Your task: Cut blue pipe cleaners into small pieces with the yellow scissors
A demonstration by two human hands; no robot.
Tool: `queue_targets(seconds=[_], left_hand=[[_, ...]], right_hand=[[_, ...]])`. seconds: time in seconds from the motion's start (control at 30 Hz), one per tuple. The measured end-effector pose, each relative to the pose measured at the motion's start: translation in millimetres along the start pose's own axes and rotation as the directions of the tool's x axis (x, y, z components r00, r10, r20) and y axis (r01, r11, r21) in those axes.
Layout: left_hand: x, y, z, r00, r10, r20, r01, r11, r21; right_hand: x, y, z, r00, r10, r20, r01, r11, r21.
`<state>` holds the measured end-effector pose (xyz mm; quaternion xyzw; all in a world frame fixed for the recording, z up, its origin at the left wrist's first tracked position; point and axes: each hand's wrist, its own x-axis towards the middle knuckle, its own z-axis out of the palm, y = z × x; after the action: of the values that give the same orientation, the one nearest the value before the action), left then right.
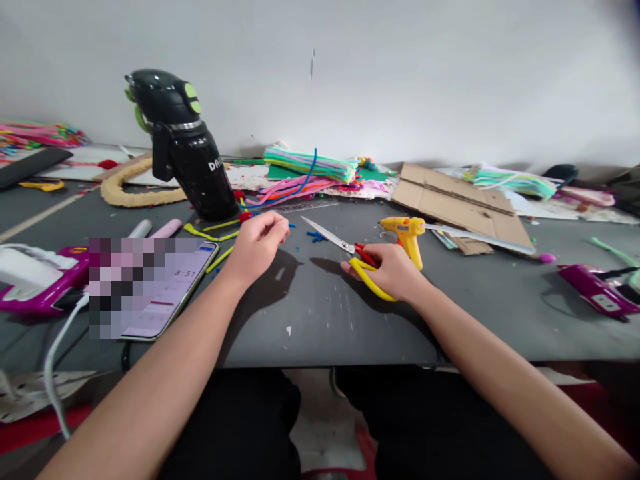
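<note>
My right hand (393,267) is wrapped round the handles of a pair of scissors (327,235), one handle yellow and the other red. The blades look closed and point left and away from me. My left hand (260,243) is raised over the table, thumb and fingers pinched together. Whatever it may hold is too small or hidden to name. Small cut pieces of blue pipe cleaner (315,237) lie between the hands. Beside the left wrist are yellow pipe cleaners (213,233). Just beyond my right hand rests a yellow glue gun (407,233) with a long glue stick.
A black bottle (200,163) stands at the back left, near a tan ring (117,193). The phone (170,300) and purple power strip (55,287) lie left. Pipe cleaner bundles (310,163) and cardboard (450,193) line the back; another purple strip (597,290) lies right.
</note>
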<state>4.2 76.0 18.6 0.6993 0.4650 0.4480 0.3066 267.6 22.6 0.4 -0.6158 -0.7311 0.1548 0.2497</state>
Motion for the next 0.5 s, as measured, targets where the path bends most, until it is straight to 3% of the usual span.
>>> queue_targets(seconds=[0.5], left_hand=[[0.0,-0.5,1.8,0.999,-0.033,0.008,0.033,0.999,-0.019]], right_hand=[[0.7,4.0,3.1,0.998,-0.057,0.006,0.057,0.997,-0.042]])
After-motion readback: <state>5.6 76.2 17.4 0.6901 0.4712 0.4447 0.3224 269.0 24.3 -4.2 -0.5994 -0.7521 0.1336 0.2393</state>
